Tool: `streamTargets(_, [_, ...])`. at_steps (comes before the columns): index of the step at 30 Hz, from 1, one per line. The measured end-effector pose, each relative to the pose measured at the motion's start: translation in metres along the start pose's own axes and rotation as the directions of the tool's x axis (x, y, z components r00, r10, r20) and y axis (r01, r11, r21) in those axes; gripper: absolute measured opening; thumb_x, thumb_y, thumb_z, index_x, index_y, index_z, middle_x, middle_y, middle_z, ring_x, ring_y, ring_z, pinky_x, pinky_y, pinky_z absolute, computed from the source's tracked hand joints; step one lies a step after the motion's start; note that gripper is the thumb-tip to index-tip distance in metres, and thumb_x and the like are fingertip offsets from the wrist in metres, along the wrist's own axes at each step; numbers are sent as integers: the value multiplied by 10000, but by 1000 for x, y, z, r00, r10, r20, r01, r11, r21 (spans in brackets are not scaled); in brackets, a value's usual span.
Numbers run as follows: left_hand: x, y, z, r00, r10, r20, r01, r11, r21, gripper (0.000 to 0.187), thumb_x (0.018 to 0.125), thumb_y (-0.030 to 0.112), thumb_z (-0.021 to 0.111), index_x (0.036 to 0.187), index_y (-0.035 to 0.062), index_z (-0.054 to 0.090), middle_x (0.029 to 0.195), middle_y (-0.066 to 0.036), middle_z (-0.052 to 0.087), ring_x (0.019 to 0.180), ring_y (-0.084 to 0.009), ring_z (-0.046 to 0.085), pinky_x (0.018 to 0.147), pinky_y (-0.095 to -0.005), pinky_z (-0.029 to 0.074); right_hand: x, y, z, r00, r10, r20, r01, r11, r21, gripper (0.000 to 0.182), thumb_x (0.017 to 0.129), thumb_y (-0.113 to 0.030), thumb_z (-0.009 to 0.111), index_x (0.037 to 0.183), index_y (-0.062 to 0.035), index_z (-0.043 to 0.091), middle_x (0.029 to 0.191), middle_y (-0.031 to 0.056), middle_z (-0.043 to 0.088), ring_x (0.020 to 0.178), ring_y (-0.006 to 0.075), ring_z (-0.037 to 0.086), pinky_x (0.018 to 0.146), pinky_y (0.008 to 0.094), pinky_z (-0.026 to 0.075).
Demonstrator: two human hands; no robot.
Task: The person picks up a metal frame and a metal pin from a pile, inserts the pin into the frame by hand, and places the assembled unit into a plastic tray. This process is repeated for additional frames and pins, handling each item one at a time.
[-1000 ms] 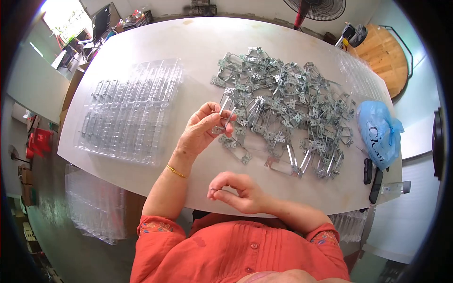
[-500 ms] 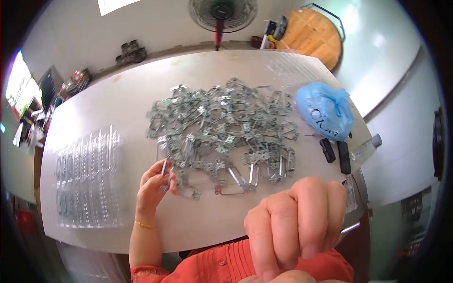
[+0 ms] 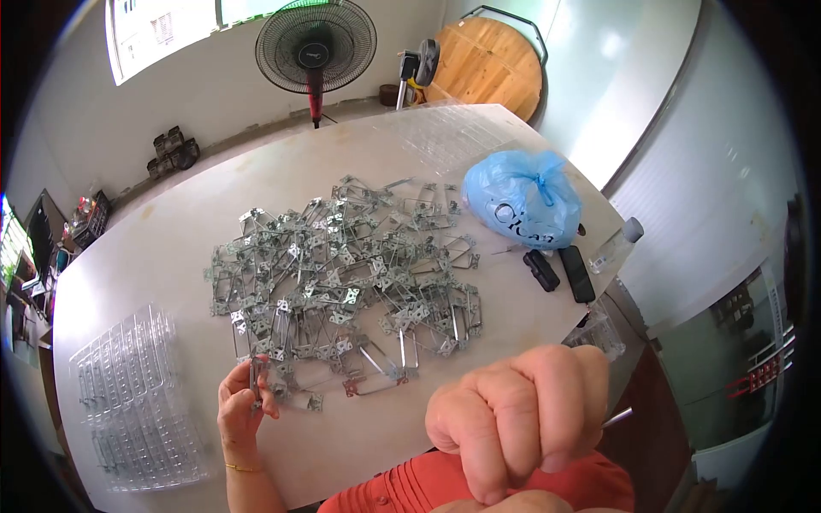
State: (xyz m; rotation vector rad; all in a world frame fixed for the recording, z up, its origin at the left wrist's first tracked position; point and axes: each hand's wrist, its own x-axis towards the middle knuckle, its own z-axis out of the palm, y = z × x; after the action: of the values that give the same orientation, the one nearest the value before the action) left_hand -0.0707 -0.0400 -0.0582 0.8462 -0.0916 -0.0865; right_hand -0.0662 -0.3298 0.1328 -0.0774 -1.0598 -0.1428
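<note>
A wide pile of thin metal brackets lies tangled on the pale table. At the pile's lower left edge, my left hand pinches one small metal bracket between thumb and fingers, held upright. My right hand is close to the camera at the lower right, with its fingers curled in; whatever it may hold is hidden behind them. Clear plastic trays with rows of slots lie at the left of the table.
A tied blue plastic bag, a black case, a dark phone-like object and a clear bottle are at the right. More clear trays lie at the far edge. A fan stands behind the table.
The view has turned, so the table and pile appear further left and lower. My left hand still holds a bracket by the pile; my right hand remains curled near the camera.
</note>
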Motion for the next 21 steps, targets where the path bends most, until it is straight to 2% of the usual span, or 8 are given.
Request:
streamTargets(6, [-4, 6, -3, 997, 25, -72, -19, 996, 89, 432, 839, 10, 649, 1238, 28, 482, 1131, -256, 604, 548, -263, 650, 429, -325, 522, 15, 6, -4, 983, 174, 55, -175, 985, 10, 119, 1013, -30, 500, 900, -8, 471, 813, 135, 546, 623, 265, 562, 487, 361, 540])
streamTargets(8, [-3, 12, 2, 995, 15, -102, -7, 997, 78, 365, 861, 0, 637, 1190, 66, 492, 1125, -271, 621, 546, -256, 646, 447, -307, 509, 10, 6, -9, 970, 241, -6, -236, 941, -242, 125, 1071, -174, 519, 1078, -51, 492, 863, 135, 643, 609, 230, 608, 551, 377, 553])
streamTargets(9, [-4, 15, 5, 992, 23, -127, -12, 996, 90, 320, 877, 10, 633, 1155, 79, 490, 1117, -270, 632, 546, -243, 639, 461, -293, 503, 10, 10, -8, 960, 278, -36, -280, 944, -173, 125, 1071, -174, 519, 1078, -51, 492, 863, 135, 643, 609, 230, 608, 551, 377, 553])
streamTargets(11, [-4, 15, 5, 988, 40, -148, -26, 995, 93, 192, 947, 76, 603, 1096, 104, 486, 1083, -258, 659, 549, -216, 622, 479, -271, 482, 14, 21, -7, 948, 311, -68, -311, 856, -413, 144, 1089, -164, 451, 1075, -22, 469, 778, 77, 559, 514, 183, 514, 432, 304, 452])
streamTargets(13, [-6, 16, 4, 982, 60, -179, -44, 995, 88, 118, 1000, 132, 577, 1073, 116, 485, 1058, -247, 675, 551, -202, 613, 483, -263, 467, 5, 31, -15, 935, 336, -111, -349, 825, -445, 139, 1070, -158, 509, 1127, -34, 484, 731, 79, 590, 485, 186, 527, 416, 303, 459])
streamTargets(16, [-3, 18, 9, 973, 58, -222, -39, 995, 88, 97, 1081, 205, 440, 1055, 126, 492, 1025, -277, 668, 532, -206, 559, 479, -280, 447, 2, 46, -25, 902, 415, -122, -378, 620, -687, 177, 1008, -132, 633, 1101, -1, 559, 717, 65, 631, 492, 122, 522, 425, 246, 415])
streamTargets(18, [0, 14, 3, 987, 130, -92, -128, 991, 29, 242, 1121, 298, 335, 1058, 123, 491, 997, -277, 679, 535, -210, 559, 486, -285, 431, -8, 59, -16, 883, 370, -287, -421, 359, -833, 140, 969, -92, 673, 1046, 19, 637, 783, 67, 655, 555, 95, 522, 487, 236, 415])
streamTargets(21, [-2, 15, 3, 985, 153, -80, -150, 988, 38, 262, 1116, 306, 343, 1046, 116, 509, 1009, -274, 679, 560, -216, 575, 505, -295, 449, -12, 85, -32, 872, 419, -253, -335, 133, -933, 109, 931, -53, 702, 1014, 17, 706, 871, 71, 699, 619, 87, 560, 543, 237, 437])
